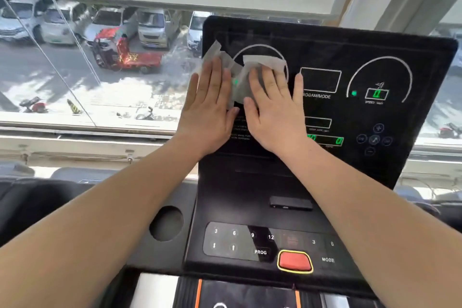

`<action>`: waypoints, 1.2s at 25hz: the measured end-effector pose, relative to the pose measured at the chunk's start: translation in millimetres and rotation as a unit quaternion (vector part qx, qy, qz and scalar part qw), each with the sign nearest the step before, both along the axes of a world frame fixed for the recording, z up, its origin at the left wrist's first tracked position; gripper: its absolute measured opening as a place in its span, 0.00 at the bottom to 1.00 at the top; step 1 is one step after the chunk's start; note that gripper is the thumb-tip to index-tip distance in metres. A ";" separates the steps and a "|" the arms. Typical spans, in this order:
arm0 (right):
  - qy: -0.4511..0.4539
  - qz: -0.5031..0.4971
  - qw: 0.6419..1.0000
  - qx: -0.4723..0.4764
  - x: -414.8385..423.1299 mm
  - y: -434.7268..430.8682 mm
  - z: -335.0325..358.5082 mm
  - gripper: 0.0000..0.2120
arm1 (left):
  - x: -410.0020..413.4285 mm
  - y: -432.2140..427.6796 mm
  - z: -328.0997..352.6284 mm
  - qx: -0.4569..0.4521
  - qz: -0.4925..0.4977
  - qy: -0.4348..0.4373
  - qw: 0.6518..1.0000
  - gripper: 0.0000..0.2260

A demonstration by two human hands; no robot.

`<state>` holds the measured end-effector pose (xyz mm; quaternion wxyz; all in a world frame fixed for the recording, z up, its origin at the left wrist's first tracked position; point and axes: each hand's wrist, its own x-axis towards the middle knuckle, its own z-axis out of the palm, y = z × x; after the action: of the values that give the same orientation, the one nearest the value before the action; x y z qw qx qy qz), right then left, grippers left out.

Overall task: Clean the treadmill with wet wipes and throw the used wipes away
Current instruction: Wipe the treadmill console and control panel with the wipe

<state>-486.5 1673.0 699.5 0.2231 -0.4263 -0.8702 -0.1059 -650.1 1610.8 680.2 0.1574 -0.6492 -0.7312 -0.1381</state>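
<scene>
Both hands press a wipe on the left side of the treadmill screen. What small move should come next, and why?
Probably slide both hands rightward across the display panel. The left hand and right hand press the wet wipe flat over the left dial only; the right dial lies uncovered.

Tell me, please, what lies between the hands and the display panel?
A white wet wipe, pressed onto the display panel by the left hand and right hand, head view.
</scene>
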 end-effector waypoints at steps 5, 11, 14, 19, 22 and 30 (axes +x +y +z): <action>-0.044 0.043 0.998 -0.031 20.3 -54.7 -77.2 0.28 | 8.9 -52.1 -74.8 -0.025 -0.026 -0.021 0.999 0.35; -0.141 0.064 0.986 -0.069 51.0 -91.7 -129.8 0.30 | 27.5 -101.4 -139.8 -0.087 -0.014 -0.021 0.996 0.36; -0.143 0.032 0.987 -0.069 73.3 -91.7 -134.1 0.30 | 37.7 -106.9 -153.8 -0.101 -0.069 0.028 0.992 0.36; -0.065 -0.114 0.986 -0.101 80.1 -92.3 -136.9 0.33 | 27.3 -106.0 -149.1 -0.098 -0.067 0.060 0.991 0.37; -0.058 -0.087 0.988 -0.118 54.2 -103.0 -137.9 0.34 | 25.3 -112.6 -145.8 -0.087 -0.014 -0.008 0.996 0.37; -0.104 -0.030 0.991 -0.084 89.9 -77.9 -124.6 0.29 | 45.3 -59.5 -110.7 -0.055 -0.102 0.028 0.993 0.37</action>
<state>-396.6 1595.1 574.9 0.0918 -0.4558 -0.8814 -0.0828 -604.8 1551.4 569.5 0.1272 -0.7316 -0.6630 -0.0943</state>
